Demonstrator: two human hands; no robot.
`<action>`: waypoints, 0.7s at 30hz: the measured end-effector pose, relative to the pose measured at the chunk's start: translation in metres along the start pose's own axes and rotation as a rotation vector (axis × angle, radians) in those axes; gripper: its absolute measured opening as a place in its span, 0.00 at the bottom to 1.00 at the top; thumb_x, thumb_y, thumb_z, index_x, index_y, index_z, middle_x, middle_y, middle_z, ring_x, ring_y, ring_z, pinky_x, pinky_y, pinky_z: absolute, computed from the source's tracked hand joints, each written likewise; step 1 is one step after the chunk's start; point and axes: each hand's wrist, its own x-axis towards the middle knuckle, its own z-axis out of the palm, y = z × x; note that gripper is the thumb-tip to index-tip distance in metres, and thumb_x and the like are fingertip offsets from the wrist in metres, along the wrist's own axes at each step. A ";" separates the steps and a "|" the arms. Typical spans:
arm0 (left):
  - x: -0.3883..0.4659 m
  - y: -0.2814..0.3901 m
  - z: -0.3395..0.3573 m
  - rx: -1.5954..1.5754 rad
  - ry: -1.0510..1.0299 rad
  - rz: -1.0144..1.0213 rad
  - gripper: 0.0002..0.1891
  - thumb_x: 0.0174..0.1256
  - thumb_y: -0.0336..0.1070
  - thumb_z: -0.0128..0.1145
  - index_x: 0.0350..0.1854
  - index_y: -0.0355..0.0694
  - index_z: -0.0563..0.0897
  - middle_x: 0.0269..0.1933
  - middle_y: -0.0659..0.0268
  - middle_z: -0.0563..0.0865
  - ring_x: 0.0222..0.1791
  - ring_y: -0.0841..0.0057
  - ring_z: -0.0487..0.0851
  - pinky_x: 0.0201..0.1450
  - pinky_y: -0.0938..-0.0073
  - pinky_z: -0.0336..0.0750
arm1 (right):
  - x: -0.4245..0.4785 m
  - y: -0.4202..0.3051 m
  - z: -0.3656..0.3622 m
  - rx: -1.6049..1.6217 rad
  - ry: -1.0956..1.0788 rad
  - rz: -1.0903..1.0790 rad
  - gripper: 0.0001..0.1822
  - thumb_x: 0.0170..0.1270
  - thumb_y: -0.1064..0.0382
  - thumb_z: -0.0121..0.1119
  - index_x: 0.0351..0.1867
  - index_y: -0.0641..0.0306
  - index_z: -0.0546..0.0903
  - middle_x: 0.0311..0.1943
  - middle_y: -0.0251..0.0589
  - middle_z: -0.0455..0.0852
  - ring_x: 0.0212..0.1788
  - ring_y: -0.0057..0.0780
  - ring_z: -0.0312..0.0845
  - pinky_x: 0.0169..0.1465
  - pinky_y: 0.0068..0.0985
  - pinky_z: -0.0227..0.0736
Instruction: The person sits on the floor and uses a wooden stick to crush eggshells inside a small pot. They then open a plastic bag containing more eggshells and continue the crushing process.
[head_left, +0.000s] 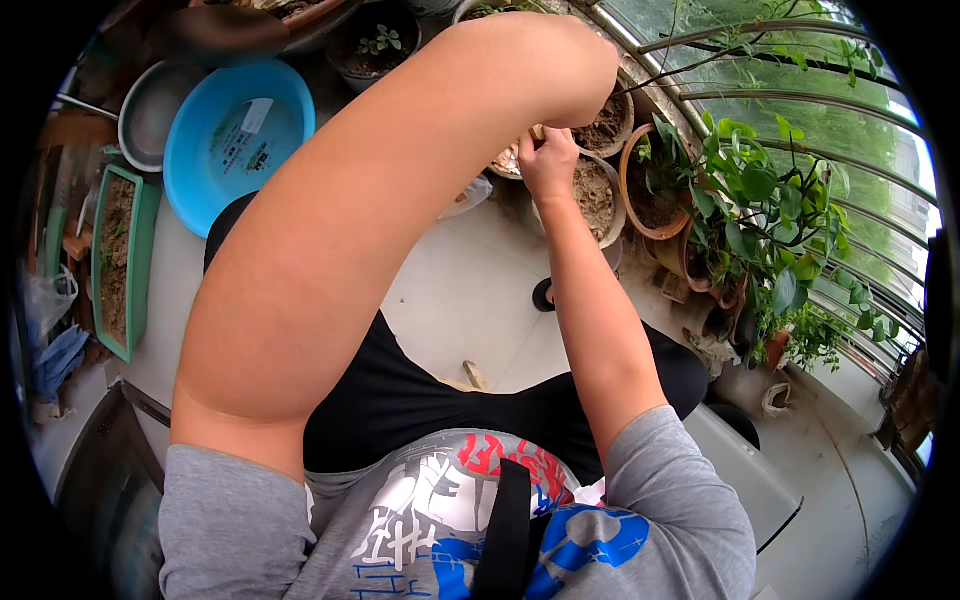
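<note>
My left arm reaches across from the lower left. My left hand (585, 79) is bent down over the pots at the top centre, and its fingers are hidden. Just below it, my right hand (553, 159) has curled fingers beside a pot holding pale, flaky pieces (508, 160). A small brownish bit shows at its fingertips; whether it is gripped cannot be told. A round pot of dry, lumpy soil (594, 196) stands right of my right wrist. Another soil-filled pot (606, 127) is behind it, partly covered by my left hand.
A blue plastic basin (292, 97), a grey round dish (154, 112) and a green planter trough (139, 262) stand left. Terracotta pots (675, 225) and leafy plants (780, 202) line the barred window. A clear plastic bag (474, 196) lies near the pots; a dark shoe (541, 295) shows below.
</note>
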 end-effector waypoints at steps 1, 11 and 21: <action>-0.006 -0.006 0.002 -0.007 0.035 0.023 0.12 0.52 0.29 0.65 0.40 0.35 0.91 0.41 0.51 0.92 0.36 0.59 0.90 0.38 0.53 0.85 | 0.005 -0.001 -0.001 -0.002 -0.030 0.013 0.07 0.57 0.68 0.69 0.30 0.66 0.80 0.30 0.51 0.81 0.35 0.55 0.80 0.41 0.44 0.78; -0.002 -0.005 0.003 0.006 0.042 0.007 0.11 0.50 0.30 0.67 0.38 0.35 0.91 0.41 0.51 0.91 0.35 0.59 0.89 0.38 0.54 0.85 | 0.008 0.006 -0.002 0.000 -0.046 0.063 0.09 0.55 0.66 0.71 0.31 0.66 0.83 0.32 0.52 0.83 0.36 0.55 0.82 0.43 0.43 0.78; -0.034 -0.005 -0.039 -0.082 -0.089 -0.054 0.15 0.64 0.38 0.64 0.49 0.37 0.91 0.50 0.48 0.91 0.53 0.58 0.90 0.56 0.58 0.83 | 0.004 0.018 0.009 0.348 -0.044 0.294 0.05 0.64 0.68 0.65 0.40 0.63 0.85 0.39 0.42 0.88 0.43 0.39 0.85 0.52 0.33 0.80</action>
